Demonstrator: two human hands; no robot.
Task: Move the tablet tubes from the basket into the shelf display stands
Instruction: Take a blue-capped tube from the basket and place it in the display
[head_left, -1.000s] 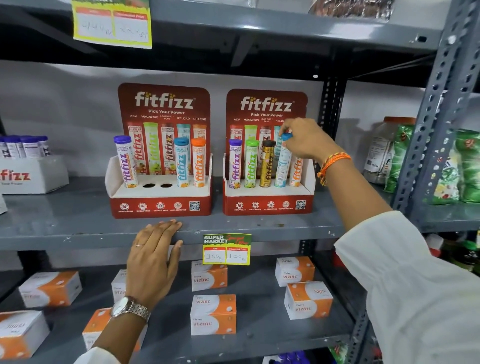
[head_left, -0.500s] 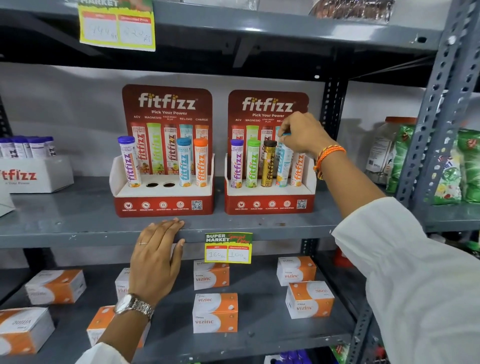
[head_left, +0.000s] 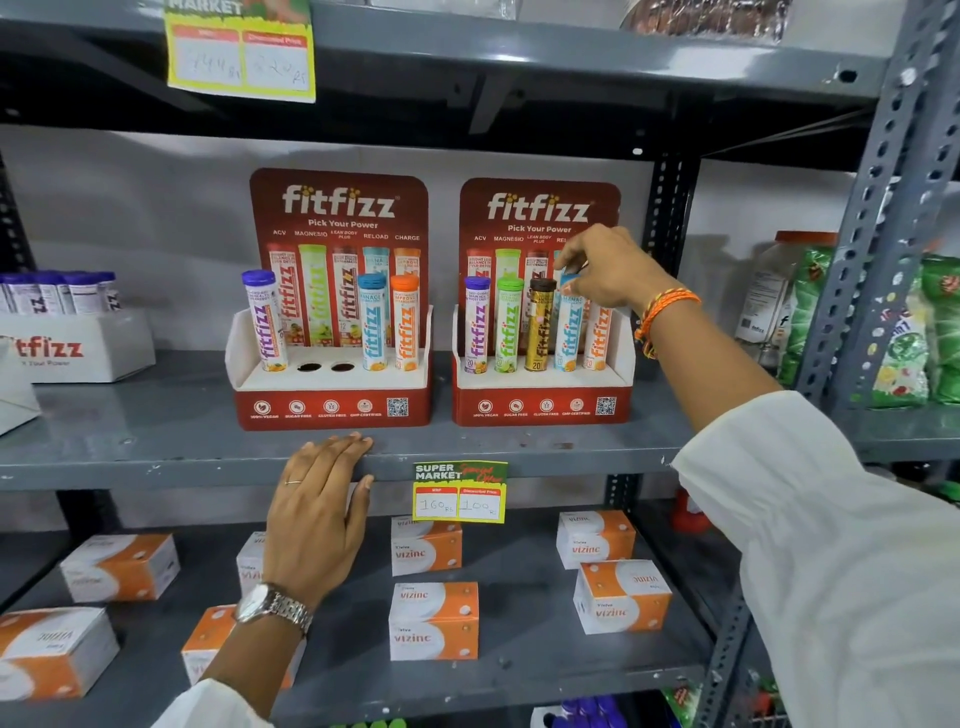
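Two red fitfizz display stands sit on the grey middle shelf. The left stand (head_left: 332, 408) holds a purple tube (head_left: 264, 322), a blue tube (head_left: 374, 325) and an orange tube (head_left: 405, 325), with two empty holes (head_left: 325, 367) between them. The right stand (head_left: 540, 408) holds purple, green, gold, blue and orange tubes. My right hand (head_left: 605, 273) pinches the cap of the blue tube (head_left: 568, 332), which stands in its hole. My left hand (head_left: 317, 506) lies flat on the shelf's front edge (head_left: 156, 475), holding nothing. The basket is out of view.
A white fitfizz box (head_left: 78, 348) with purple tubes stands at the far left. Orange and white Vizinc boxes (head_left: 434, 621) lie on the lower shelf. A price tag (head_left: 460, 493) hangs from the shelf edge. Grey uprights (head_left: 857, 249) and green packets (head_left: 940, 332) are at the right.
The blue tube has gone down into its hole in the right stand under my right hand. My left hand has stayed on the shelf edge.
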